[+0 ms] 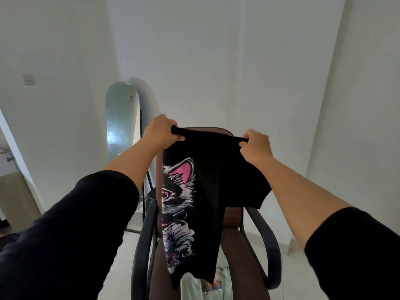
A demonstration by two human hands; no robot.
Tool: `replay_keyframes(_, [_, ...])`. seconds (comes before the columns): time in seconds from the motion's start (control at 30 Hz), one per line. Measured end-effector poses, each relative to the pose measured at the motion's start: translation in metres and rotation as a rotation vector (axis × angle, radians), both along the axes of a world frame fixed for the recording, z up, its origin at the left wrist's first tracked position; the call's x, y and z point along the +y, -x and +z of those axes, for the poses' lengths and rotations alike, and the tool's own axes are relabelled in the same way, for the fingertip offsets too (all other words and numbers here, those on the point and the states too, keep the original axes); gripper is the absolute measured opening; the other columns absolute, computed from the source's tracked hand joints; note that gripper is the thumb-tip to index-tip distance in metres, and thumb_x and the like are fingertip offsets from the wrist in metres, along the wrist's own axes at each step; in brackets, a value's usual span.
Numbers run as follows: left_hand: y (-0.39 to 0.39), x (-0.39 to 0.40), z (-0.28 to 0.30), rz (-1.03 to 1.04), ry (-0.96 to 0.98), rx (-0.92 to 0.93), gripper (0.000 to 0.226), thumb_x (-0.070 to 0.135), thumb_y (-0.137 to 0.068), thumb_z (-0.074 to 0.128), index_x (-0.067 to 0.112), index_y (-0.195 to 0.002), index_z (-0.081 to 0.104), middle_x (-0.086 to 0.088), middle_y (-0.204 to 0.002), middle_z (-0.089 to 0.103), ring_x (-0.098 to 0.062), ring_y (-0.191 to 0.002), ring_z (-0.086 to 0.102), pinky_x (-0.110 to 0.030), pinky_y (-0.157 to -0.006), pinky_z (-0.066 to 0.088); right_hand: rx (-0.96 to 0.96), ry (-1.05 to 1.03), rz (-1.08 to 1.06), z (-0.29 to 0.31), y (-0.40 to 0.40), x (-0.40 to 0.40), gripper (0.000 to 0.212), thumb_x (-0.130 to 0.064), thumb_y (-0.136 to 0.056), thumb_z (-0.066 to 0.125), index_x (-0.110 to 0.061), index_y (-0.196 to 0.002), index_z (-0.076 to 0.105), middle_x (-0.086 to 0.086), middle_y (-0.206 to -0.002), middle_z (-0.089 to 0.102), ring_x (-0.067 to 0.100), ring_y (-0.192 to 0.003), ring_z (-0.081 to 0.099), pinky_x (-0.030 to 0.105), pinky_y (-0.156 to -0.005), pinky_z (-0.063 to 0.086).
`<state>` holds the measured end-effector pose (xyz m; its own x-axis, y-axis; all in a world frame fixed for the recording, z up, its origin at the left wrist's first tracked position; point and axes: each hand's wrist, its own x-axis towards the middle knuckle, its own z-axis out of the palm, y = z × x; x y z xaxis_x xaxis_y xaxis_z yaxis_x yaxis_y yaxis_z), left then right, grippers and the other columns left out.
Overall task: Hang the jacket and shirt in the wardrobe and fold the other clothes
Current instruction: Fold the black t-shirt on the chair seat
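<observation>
- Head view: a black T-shirt point(216, 180) with a pink and white cat print hangs in the air in front of a brown chair point(242, 245). Its top edge is stretched between the person's two hands, and its lower end drops down to the chair seat.
- It looks light and soft. The cloth drapes in loose folds, appears doubled lengthwise, and one sleeve sticks out to the right, so it will probably sag wherever it is not held.
- The top edge, at the two corners, seems the sensible place to take it, which is where it is gripped.
- The left hand point(161, 132) has its fingers curled round the left corner, knuckles up.
- The right hand point(256, 146) pinches the right corner the same way, slightly lower.
- Both forearms reach forward and up, dark sleeves pushed back.
- Pale clothes point(205, 284) lie on the seat beneath the hem.
- A mirror point(121, 118) leans against the wall to the left.
</observation>
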<state>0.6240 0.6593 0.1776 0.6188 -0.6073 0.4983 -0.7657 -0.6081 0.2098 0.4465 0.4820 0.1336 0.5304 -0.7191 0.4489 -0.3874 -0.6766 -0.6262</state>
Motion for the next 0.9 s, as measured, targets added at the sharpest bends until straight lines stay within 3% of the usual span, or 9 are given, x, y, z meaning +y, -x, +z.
replay_keyframes(0.13, [-0.002, -0.002, -0.002, -0.065, -0.052, 0.016, 0.036, 0.051, -0.084, 0.060, 0.017, -0.095, 0.066, -0.004, -0.111, 0.052, -0.022, -0.110, 0.048, -0.036, -0.087, 0.041, 0.246, -0.081, -0.084, 0.012, -0.002, -0.004, 0.017, -0.004, -0.087, 0.043, -0.007, -0.071, 0.041, 0.005, -0.073, 0.043, 0.017, -0.057, 0.040, 0.024, -0.047, 0.032])
replay_keyframes(0.2, [0.004, -0.007, -0.004, -0.145, -0.032, 0.141, 0.032, 0.043, -0.089, 0.058, 0.012, -0.082, 0.059, -0.005, -0.085, 0.056, -0.023, -0.086, 0.053, -0.028, -0.072, 0.037, 0.084, -0.454, -0.063, 0.014, -0.005, -0.001, 0.008, -0.003, -0.088, 0.042, -0.004, -0.080, 0.045, 0.011, -0.086, 0.053, 0.021, -0.059, 0.047, 0.026, -0.046, 0.042])
replay_keyframes(0.3, [0.010, -0.016, -0.009, -0.191, 0.070, 0.233, 0.032, 0.039, -0.091, 0.056, 0.007, -0.083, 0.057, -0.004, -0.078, 0.055, -0.023, -0.080, 0.052, -0.027, -0.070, 0.036, -0.303, -0.975, 0.116, 0.021, -0.008, 0.009, 0.020, 0.006, -0.090, 0.033, 0.000, -0.081, 0.049, 0.019, -0.094, 0.058, 0.029, -0.066, 0.060, 0.032, -0.053, 0.058])
replay_keyframes(0.43, [0.011, -0.020, -0.008, -0.253, 0.114, 0.281, 0.026, 0.037, -0.091, 0.056, 0.011, -0.093, 0.057, -0.004, -0.091, 0.056, -0.022, -0.085, 0.052, -0.028, -0.074, 0.038, -0.549, -1.194, 0.329, 0.028, -0.003, 0.014, 0.032, 0.013, -0.089, 0.026, 0.011, -0.113, 0.047, 0.028, -0.114, 0.059, 0.037, -0.100, 0.064, 0.036, -0.084, 0.056])
replay_keyframes(0.53, [0.012, -0.021, -0.003, -0.305, 0.103, 0.298, 0.020, 0.036, -0.092, 0.056, 0.016, -0.096, 0.055, -0.003, -0.094, 0.055, -0.021, -0.087, 0.052, -0.028, -0.075, 0.039, -0.442, -1.009, 0.369, 0.023, -0.007, 0.012, 0.042, 0.011, -0.090, 0.037, 0.008, -0.131, 0.042, 0.021, -0.131, 0.054, 0.030, -0.118, 0.058, 0.032, -0.094, 0.051])
replay_keyframes(0.6, [0.012, -0.021, -0.001, -0.318, 0.080, 0.280, 0.018, 0.035, -0.094, 0.053, 0.019, -0.099, 0.053, -0.004, -0.094, 0.056, -0.022, -0.085, 0.053, -0.028, -0.073, 0.039, -0.296, -0.710, 0.223, 0.016, -0.012, 0.010, 0.030, 0.001, -0.085, 0.056, 0.002, -0.115, 0.056, 0.018, -0.118, 0.063, 0.026, -0.101, 0.066, 0.029, -0.085, 0.055])
replay_keyframes(0.7, [0.013, -0.018, 0.001, -0.330, 0.034, 0.253, 0.018, 0.028, -0.096, 0.050, 0.025, -0.112, 0.045, -0.010, -0.088, 0.054, -0.023, -0.075, 0.052, -0.028, -0.064, 0.043, -0.061, -0.204, -0.035, 0.010, -0.013, 0.007, 0.015, -0.007, -0.080, 0.058, -0.004, -0.094, 0.052, 0.011, -0.092, 0.058, 0.022, -0.075, 0.056, 0.025, -0.055, 0.046])
replay_keyframes(0.77, [0.014, -0.013, 0.000, -0.376, 0.011, 0.253, 0.027, 0.019, -0.095, 0.048, 0.030, -0.115, 0.035, -0.011, -0.077, 0.048, -0.023, -0.064, 0.046, -0.030, -0.061, 0.043, -0.033, -0.069, -0.096, 0.007, -0.011, 0.007, 0.014, -0.006, -0.083, 0.058, -0.006, -0.096, 0.051, 0.009, -0.088, 0.051, 0.022, -0.073, 0.051, 0.027, -0.056, 0.041])
replay_keyframes(0.9, [0.016, -0.007, -0.003, -0.457, -0.052, 0.231, 0.037, -0.002, -0.084, 0.036, 0.035, -0.089, 0.041, -0.014, -0.078, 0.055, -0.021, -0.062, 0.042, -0.036, -0.060, 0.042, -0.046, 0.114, -0.197, 0.004, -0.005, 0.004, 0.010, -0.016, -0.084, 0.058, -0.007, -0.087, 0.057, 0.005, -0.081, 0.052, 0.023, -0.072, 0.051, 0.028, -0.059, 0.038])
